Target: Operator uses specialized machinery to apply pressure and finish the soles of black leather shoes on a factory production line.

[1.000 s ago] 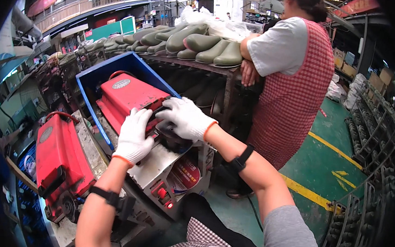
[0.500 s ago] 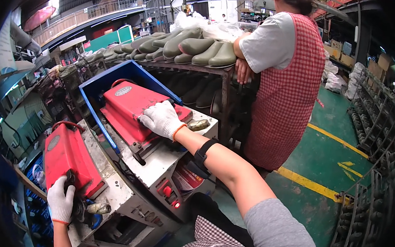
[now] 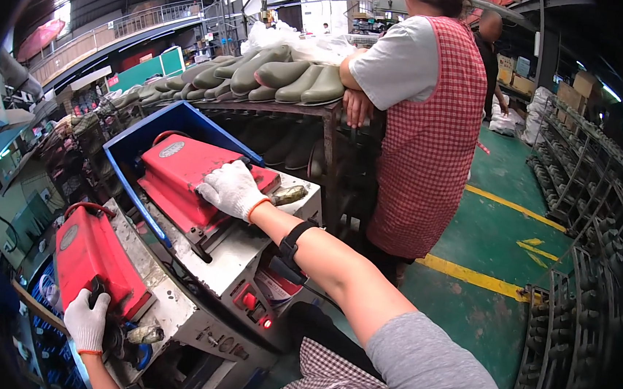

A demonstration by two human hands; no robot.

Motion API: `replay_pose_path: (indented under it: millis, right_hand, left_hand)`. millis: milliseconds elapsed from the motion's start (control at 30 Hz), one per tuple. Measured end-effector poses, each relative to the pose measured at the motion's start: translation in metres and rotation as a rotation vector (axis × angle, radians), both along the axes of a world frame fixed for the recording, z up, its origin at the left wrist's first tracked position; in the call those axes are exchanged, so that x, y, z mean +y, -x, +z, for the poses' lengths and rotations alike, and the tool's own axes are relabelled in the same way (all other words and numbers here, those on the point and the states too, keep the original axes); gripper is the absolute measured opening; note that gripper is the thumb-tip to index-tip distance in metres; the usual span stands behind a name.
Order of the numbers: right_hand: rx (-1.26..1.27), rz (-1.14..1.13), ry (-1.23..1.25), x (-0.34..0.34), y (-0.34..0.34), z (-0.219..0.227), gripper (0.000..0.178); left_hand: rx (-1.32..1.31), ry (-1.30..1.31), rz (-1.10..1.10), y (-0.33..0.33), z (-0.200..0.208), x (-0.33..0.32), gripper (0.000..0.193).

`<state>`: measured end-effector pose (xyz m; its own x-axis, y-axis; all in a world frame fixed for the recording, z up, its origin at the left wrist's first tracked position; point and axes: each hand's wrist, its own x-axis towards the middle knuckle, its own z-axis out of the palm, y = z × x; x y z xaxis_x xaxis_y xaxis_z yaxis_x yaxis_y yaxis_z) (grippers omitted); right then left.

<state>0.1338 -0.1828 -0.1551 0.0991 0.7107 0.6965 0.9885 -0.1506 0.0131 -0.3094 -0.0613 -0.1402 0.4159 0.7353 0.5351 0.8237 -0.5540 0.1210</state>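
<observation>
Two machines with cream metal bodies stand side by side, each under a red cover. In a white knit glove with an orange cuff, my left hand (image 3: pixel 87 317) closes around a dark handle (image 3: pixel 98 289) at the front of the left red cover (image 3: pixel 98 254). My right hand (image 3: pixel 231 189), gloved alike, lies with bent fingers on the front of the right red cover (image 3: pixel 194 176). What its fingers grip there is hidden; a small dark part shows beside them. A worn, taped grip (image 3: pixel 145 334) juts out near my left hand, and another taped grip (image 3: pixel 289 196) near my right.
A blue bin (image 3: pixel 121 152) surrounds the back of the right machine. Behind it, a rack (image 3: pixel 325 112) carries many olive rubber boots (image 3: pixel 277 75). A co-worker in a red checked apron (image 3: pixel 433 131) stands at its right end. Racks of dark shapes (image 3: pixel 580 318) line the green floor's right side.
The whole view has swung slightly, so the scene sits further left. Another person in dark clothes now shows behind the co-worker. Both hands keep their places on the red covers.
</observation>
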Motion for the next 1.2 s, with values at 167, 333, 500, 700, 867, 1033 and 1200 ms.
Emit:
replay_pose_path:
  millis: [167, 333, 500, 700, 867, 1033, 1200]
  right_hand:
    - [0.006, -0.003, -0.027, 0.0029, -0.0057, -0.0054, 0.033]
    - [-0.003, 0.008, -0.043, 0.0047, -0.0063, -0.0066, 0.032]
    - [-0.012, 0.014, -0.031, 0.0053, -0.0065, -0.0069, 0.032]
    - [-0.027, 0.023, -0.056, 0.0055, -0.0073, -0.0083, 0.032]
    - [-0.041, 0.023, -0.068, 0.0059, -0.0074, -0.0077, 0.032]
    - [-0.028, 0.002, -0.034, 0.0042, -0.0061, -0.0056, 0.033]
    - [0.001, -0.016, -0.018, 0.0040, -0.0016, -0.0029, 0.035]
  left_hand:
    - [-0.027, -0.011, 0.000, -0.0035, -0.0029, 0.0000, 0.038]
    - [-0.040, -0.007, -0.002, -0.0034, -0.0010, -0.0029, 0.036]
    - [-0.088, -0.016, -0.034, -0.0029, -0.0046, -0.0023, 0.035]
    - [-0.083, -0.028, -0.029, -0.0023, -0.0052, -0.0007, 0.037]
    - [-0.066, -0.054, -0.034, -0.0003, -0.0081, 0.0028, 0.037]
    - [-0.080, -0.026, -0.028, -0.0039, -0.0060, -0.0014, 0.037]
    - [-0.067, 0.005, -0.027, 0.0019, -0.0087, 0.0053, 0.034]
